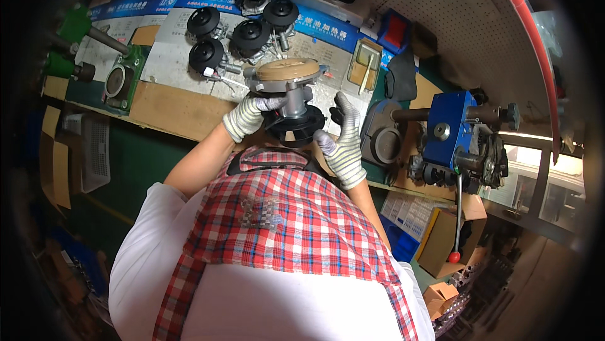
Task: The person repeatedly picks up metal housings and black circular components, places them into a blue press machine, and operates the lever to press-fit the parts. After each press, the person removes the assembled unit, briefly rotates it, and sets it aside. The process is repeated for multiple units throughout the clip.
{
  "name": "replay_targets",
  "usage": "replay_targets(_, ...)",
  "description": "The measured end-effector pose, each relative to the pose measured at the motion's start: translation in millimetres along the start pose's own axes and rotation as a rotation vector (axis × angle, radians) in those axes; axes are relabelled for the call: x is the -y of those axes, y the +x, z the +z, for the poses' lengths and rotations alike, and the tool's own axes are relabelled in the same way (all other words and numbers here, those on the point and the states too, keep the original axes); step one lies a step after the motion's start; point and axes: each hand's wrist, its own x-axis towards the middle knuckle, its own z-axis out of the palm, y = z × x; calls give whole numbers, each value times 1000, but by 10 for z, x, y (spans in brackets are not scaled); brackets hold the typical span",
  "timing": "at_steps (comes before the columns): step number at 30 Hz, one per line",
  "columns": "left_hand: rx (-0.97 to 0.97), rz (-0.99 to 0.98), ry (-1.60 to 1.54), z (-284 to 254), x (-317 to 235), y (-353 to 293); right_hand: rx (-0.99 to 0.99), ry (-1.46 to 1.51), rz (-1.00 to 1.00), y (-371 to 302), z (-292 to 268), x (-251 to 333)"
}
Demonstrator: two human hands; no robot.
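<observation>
My left hand (pixel 246 119), in a striped work glove, grips a blower motor assembly (pixel 293 103) at its left side, at the bench's near edge. The assembly has a silver metal cylinder in the middle and a black fan wheel (pixel 296 128) at its near end. At its far end is a tan round disc (pixel 288 69) in a grey rim; whether it is fixed on, I cannot tell. To the right, my right hand (pixel 345 149), gloved alike, is open with fingers and thumb apart, its thumb close to the fan wheel. Part of my left fingers is hidden behind the assembly.
Several black-topped blower units (pixel 251 35) stand on cardboard beyond my hands. A green press (pixel 123 79) is at left, and a blue lever press (pixel 449 128) with a red-knobbed handle at right. A small tray (pixel 364 67) and a dark cloth (pixel 401 75) lie at the far right.
</observation>
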Motion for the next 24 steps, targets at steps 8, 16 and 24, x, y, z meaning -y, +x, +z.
replay_targets(8,-60,62,99,-67,20,17,-301,-149,256,-126,-143,-474)
replay_targets(16,-86,-5,64,-48,34,7,-326,-65,255,-118,-178,-442)
replay_targets(24,-38,42,83,-92,62,39,4,37,192,-106,-63,-178)
